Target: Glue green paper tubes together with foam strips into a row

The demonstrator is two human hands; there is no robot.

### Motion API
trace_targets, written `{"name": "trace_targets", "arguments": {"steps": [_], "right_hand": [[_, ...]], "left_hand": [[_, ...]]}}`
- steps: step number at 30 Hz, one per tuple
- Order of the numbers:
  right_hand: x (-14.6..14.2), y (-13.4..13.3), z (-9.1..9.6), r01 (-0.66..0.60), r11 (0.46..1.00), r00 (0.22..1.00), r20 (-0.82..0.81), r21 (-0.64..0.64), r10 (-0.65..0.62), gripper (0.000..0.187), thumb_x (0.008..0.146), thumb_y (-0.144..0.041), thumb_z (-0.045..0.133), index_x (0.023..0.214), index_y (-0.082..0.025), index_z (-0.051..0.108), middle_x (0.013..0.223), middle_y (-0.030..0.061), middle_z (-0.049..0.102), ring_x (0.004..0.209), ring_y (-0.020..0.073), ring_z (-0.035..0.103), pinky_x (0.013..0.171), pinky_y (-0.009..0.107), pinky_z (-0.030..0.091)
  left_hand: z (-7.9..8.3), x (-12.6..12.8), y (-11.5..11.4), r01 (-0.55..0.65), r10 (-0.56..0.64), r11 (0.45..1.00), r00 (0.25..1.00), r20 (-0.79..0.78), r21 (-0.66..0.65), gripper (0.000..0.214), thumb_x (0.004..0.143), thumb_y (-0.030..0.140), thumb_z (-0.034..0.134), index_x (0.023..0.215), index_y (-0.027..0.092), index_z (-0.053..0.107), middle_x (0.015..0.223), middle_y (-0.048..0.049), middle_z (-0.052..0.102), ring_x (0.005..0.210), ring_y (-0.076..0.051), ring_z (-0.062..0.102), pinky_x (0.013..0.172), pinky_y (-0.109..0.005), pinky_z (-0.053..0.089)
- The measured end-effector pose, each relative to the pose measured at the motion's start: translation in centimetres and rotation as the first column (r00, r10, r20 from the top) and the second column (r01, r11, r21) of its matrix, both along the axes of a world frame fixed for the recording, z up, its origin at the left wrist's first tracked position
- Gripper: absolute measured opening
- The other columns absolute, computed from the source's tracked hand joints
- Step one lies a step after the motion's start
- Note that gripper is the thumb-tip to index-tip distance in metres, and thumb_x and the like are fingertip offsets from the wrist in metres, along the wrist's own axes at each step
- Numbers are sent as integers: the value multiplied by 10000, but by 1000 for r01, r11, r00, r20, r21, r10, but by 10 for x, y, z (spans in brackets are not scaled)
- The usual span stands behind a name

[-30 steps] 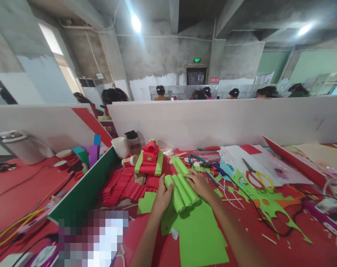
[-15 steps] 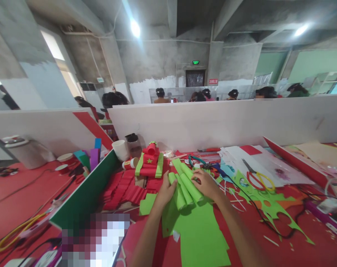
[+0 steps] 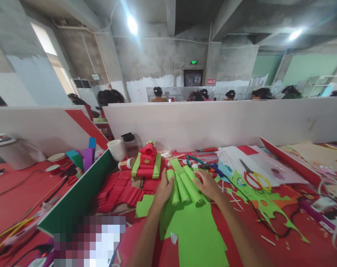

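Observation:
Several rolled tubes of bright green paper (image 3: pixel 185 185) lie side by side on the red table (image 3: pixel 268 237), at the far end of a flat green sheet (image 3: pixel 196 233). My left hand (image 3: pixel 163 191) presses against the left side of the bundle, fingers curled round the outer tube. On the right side, my right hand (image 3: pixel 209 185) rests with its fingers bent over the tubes. Just beyond the tubes stands a red paper model with green straps and a yellow star (image 3: pixel 146 162).
Folded red paper strips (image 3: pixel 121 191) lie to the left beside a green divider (image 3: pixel 74 198). A white cup (image 3: pixel 116 149) and a dark jar (image 3: pixel 130 144) stand at the back. Red-and-yellow scissors (image 3: pixel 254 178), green scraps (image 3: pixel 268 205) and a black cable (image 3: pixel 263 218) are to the right. People sit beyond the white partition (image 3: pixel 226 122).
Both hands have kept hold of the green tubes and squeezed them closer together, shifting the bundle slightly away from me. The view has drifted a little to the right.

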State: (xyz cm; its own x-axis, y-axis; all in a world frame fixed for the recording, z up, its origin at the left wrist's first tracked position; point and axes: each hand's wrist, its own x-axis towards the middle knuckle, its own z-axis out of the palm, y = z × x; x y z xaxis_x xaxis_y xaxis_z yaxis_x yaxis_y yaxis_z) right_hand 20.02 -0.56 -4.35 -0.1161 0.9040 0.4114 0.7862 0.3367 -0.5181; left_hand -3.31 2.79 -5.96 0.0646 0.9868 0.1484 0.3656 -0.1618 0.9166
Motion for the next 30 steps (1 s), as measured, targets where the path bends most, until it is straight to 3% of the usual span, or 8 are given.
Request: {"name": "trace_targets", "arguments": {"steps": [6,11,17,22,30], "right_hand": [[-11,5,-12,21,999,998,67,-43,-18,368,834,-225,547,1198,-183,583,1182,126,586,1136,256,539,974,370,403],[0,-6,1,-55,986,995,77,-155,67,535,778,-199,575,1309,-203,505,1283,122,530,1177,256,516,1003,371,379],[11,-18,14,-179,912,973,68,-369,219,669,807,-360,609,1428,-239,391,1373,135,490,1170,292,533,963,398,406],[6,-16,13,-180,923,978,38,-339,205,666,831,-495,582,1418,-235,404,1403,137,473,1219,306,500,983,418,393],[1,-13,5,-130,975,990,28,-178,137,527,820,-396,625,1317,-258,514,1254,109,581,1135,269,552,975,400,397]], "left_hand": [[3,0,0,-30,34,994,999,-38,101,633,885,398,489,1415,88,333,1469,-210,381,1374,-275,351,1138,-424,241],[-4,-2,5,-15,16,999,1000,-23,40,621,900,390,453,1416,79,303,1440,-227,410,1343,-282,397,1108,-439,288],[-13,-4,14,-33,31,999,997,77,31,535,910,351,435,1387,129,340,1433,-183,436,1320,-249,429,1111,-417,292],[-11,-5,16,-26,24,1000,996,89,14,504,917,341,415,1375,137,360,1463,-163,400,1374,-223,348,1141,-388,241],[-10,-6,15,1,9,998,984,176,-58,526,884,365,508,1349,154,382,1357,-162,518,1238,-234,514,1053,-379,384]]}}
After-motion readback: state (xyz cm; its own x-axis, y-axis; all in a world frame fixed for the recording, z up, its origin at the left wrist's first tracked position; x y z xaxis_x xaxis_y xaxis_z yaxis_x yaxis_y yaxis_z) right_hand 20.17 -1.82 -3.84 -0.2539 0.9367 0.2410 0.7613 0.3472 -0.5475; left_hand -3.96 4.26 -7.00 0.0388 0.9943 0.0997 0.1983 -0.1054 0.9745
